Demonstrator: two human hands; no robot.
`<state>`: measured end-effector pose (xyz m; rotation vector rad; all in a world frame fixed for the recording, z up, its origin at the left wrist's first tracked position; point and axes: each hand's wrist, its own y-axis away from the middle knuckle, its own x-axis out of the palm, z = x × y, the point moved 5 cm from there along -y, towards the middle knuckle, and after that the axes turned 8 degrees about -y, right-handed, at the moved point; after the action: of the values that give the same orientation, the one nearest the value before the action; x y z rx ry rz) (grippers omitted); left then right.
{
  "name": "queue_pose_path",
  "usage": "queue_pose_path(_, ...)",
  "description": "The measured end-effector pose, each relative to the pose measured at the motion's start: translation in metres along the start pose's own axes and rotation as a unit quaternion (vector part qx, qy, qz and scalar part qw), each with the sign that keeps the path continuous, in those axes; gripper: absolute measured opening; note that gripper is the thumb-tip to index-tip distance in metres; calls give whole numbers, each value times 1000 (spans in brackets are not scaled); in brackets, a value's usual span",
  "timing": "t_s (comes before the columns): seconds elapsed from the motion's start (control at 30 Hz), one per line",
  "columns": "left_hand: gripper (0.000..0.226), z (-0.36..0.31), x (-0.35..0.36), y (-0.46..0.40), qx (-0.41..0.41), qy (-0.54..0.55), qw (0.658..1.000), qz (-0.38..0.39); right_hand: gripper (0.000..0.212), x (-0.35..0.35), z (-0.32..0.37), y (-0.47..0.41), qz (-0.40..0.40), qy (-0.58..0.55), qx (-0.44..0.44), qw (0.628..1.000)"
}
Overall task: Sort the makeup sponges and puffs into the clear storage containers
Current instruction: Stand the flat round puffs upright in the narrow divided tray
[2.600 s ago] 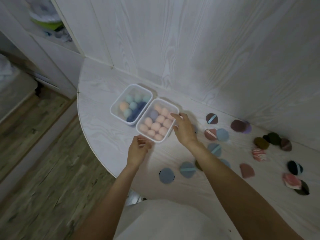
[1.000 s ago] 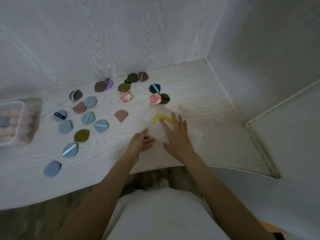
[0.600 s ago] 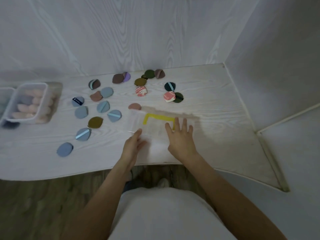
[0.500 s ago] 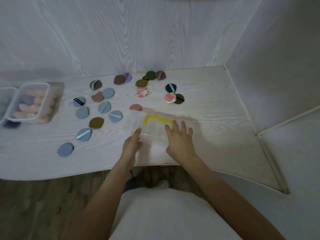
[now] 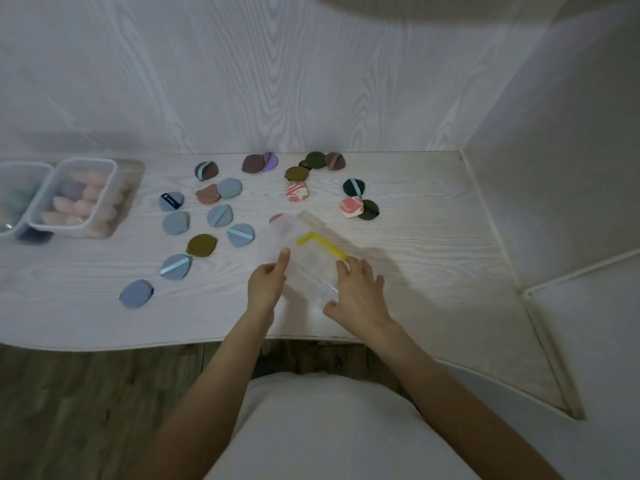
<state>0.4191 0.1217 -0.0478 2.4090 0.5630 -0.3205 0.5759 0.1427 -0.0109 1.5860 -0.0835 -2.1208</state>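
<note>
Between both hands, clear container (image 5: 304, 258) now tilted, nearer puffs (image 5: 240, 234)

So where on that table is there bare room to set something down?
The widest bare patch lies right of the right hand, toward the side wall. A second runs along the front edge, below the blue puff. The middle is crowded with puffs, and the two clear boxes fill the far left.

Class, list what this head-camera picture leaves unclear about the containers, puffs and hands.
- Far-left container: cut off by the frame edge, contents blurred.
- Clear container with yellow trim: motion-blurred, outline uncertain.
- Pink puff: mostly hidden behind that container.
- Left hand and right hand: the grip on the container is unclear.
</note>
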Motion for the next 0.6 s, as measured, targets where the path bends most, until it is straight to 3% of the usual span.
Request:
queue_pose_path(0.17, 28, -9, -9, -11, -18, 26, 999, -22, 74, 10, 12, -1, -8, 35, 4, 999)
queue_pose_path(0.33, 45, 3, -8, -15, -45, 180, 983, 7, 67, 10, 21, -4, -55, 76, -16, 995)
queue_pose_path(0.43, 46, 2, -6, -19, -18, 195, 980, 37, 69, 3, 17, -6, -31, 9, -23, 999)
queue_pose_path(0.5, 46, -2, -4, -20, -7, 197, 979, 54, 70, -15, 9, -7, -19, -100, -29, 994)
queue_pose_path(0.6, 66, -2, -4, -21, 15, 165, 985, 52, 59, -45, -12, -11, 6, -282, 4, 959)
